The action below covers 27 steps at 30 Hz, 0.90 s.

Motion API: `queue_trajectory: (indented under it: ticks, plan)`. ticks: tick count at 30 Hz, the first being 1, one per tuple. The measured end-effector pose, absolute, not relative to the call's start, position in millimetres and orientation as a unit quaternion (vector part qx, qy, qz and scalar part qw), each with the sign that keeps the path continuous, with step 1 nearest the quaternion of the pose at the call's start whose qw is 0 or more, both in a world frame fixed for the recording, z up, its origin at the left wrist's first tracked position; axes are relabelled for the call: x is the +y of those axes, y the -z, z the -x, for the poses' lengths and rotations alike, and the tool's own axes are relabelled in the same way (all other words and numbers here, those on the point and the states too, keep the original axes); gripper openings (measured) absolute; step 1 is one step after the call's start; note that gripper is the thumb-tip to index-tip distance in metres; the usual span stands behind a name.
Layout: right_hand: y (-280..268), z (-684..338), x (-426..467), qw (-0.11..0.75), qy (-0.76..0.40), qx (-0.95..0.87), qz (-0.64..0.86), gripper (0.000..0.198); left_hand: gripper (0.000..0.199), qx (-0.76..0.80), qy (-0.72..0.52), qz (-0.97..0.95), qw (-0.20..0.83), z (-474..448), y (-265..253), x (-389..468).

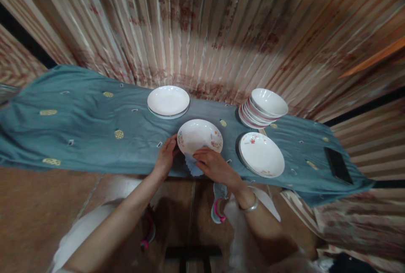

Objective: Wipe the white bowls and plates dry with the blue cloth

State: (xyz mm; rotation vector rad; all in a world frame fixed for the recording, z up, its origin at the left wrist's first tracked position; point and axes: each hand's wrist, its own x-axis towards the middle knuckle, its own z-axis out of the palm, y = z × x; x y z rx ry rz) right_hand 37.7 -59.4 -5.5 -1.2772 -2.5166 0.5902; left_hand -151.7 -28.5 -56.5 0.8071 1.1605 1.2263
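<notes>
A white plate with small flower prints [198, 133] is in front of me at the table's near edge. My left hand [166, 153] grips its left rim, fingers curled at the side and partly hidden under it. In my right hand [211, 162] is a light blue cloth [192, 165], pressed against the plate's near rim, with part of it hanging below. To the right lies a stack of similar flowered plates [262, 155]. Behind and to the left is a stack of white plates with a dark rim line [168, 101].
A tall stack of white bowls [268, 103] stands at the back right. A dark flat phone-like object [337, 165] lies at the right end. Everything rests on a teal tablecloth with pineapple prints [88, 127]. A pleated curtain [196, 32] hangs directly behind the table.
</notes>
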Motion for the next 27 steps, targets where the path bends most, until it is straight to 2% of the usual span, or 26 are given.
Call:
queue_trajectory:
  ticks: [8,17,27]
  plan:
    - [14.6,-15.1,-45.6,0.152,-0.208,-0.86,0.441,0.016,0.05,0.535,-0.496,-0.371,0.575,151.1,46.8,-31.6]
    - [16.7,9.4,-31.4,0.171,-0.201,-0.841,0.472,0.02,0.051,0.552,-0.502,-0.452,0.488,153.4,46.3,-30.3]
    - [25.8,23.6,-6.1,0.182,-0.155,-0.833,0.499,0.029,0.046,0.576,-0.48,-0.417,0.514,150.2,50.3,-27.3]
